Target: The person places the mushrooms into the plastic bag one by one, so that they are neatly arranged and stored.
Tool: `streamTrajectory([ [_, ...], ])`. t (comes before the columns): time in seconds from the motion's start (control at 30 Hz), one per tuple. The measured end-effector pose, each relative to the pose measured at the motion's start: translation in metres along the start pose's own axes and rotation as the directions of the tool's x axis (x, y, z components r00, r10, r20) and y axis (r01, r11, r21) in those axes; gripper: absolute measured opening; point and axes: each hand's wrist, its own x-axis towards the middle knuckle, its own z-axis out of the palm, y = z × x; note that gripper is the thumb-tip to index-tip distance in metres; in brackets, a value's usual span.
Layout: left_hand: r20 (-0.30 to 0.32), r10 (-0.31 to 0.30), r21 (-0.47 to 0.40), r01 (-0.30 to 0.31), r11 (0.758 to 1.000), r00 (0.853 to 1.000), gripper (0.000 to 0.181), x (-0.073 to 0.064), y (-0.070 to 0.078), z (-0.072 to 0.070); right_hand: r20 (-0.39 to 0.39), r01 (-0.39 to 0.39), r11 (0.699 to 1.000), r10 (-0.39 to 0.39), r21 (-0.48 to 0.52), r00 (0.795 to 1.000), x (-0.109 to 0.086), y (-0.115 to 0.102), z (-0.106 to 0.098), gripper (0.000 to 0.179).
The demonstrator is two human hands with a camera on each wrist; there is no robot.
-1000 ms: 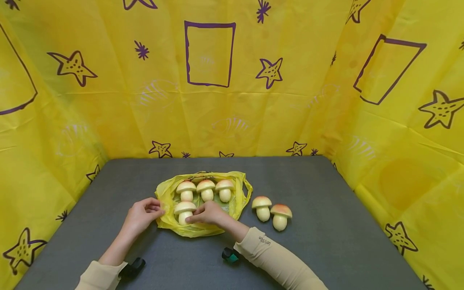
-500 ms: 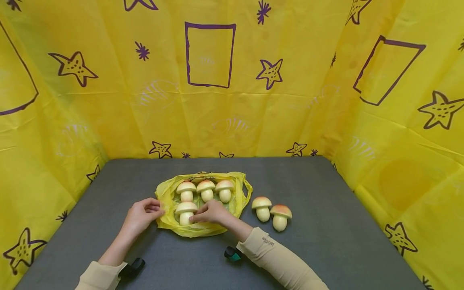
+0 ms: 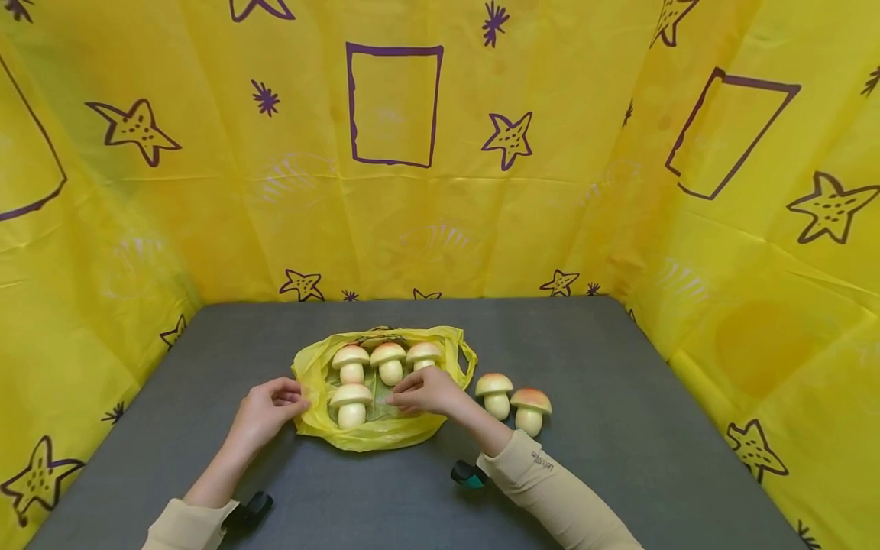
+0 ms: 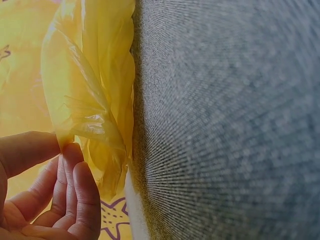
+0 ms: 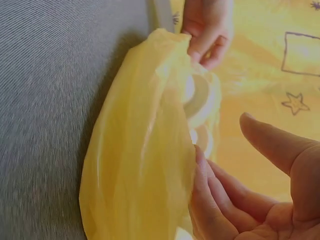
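A yellow plastic bag (image 3: 371, 437) lies on the table with its mouth spread wide. Inside it are several toy mushrooms with pale stems: a back row of three, including the middle mushroom (image 3: 389, 362), and a front-left mushroom (image 3: 351, 406). The back-right mushroom (image 3: 422, 354) is partly covered by my right hand (image 3: 435, 393), which hovers over the bag's opening. In the right wrist view its thumb stands well away from the fingers (image 5: 202, 190), with nothing between them. My left hand (image 3: 264, 412) pinches the bag's left edge between thumb and fingertips, plain in the left wrist view.
Two more mushrooms lie right of the bag, the nearer mushroom (image 3: 530, 410) beside the other mushroom (image 3: 494, 395), close by the right forearm. The grey table (image 3: 330, 504) is enclosed by yellow patterned cloth walls (image 3: 550, 221).
My right hand has let go of the front-left mushroom and moved right, its fingers apart from it. The mushroom stays in the bag; my left hand keeps its hold on the edge.
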Motion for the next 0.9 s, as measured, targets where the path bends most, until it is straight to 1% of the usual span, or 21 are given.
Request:
streamTrajectory([
  [0.13, -0.002, 0.004, -0.004, -0.004, 1.000, 1.000, 0.029, 0.000, 0.000, 0.000, -0.012, 0.020, 1.000, -0.020, -0.008, 1.000, -0.007, 0.002, -0.011, 0.027],
  [0.27, -0.005, 0.008, -0.009, -0.008, 1.000, 1.000, 0.029, 0.000, -0.001, 0.000, -0.019, 0.027, 1.000, -0.027, -0.003, 0.999, -0.013, 0.004, -0.020, 0.033],
  [0.4, -0.008, 0.004, 0.002, -0.004, 1.000, 1.000, 0.029, 0.000, -0.002, 0.000, -0.032, 0.034, 0.999, -0.035, -0.020, 0.999, -0.018, 0.005, -0.028, 0.036],
  [0.67, -0.007, -0.005, 0.012, 0.005, 1.000, 1.000, 0.029, 0.000, -0.003, 0.000, -0.064, 0.049, 0.996, -0.054, -0.072, 0.997, -0.034, 0.008, -0.046, 0.033],
  [0.77, -0.006, -0.003, 0.014, 0.004, 1.000, 1.000, 0.029, 0.000, -0.003, -0.001, -0.088, 0.053, 0.995, -0.060, -0.080, 0.994, -0.038, 0.010, -0.051, 0.033],
  [0.9, -0.004, 0.003, 0.016, -0.003, 1.000, 1.000, 0.029, 0.001, -0.003, -0.001, -0.130, 0.036, 0.996, -0.046, -0.077, 0.990, -0.045, 0.012, -0.059, 0.033],
])
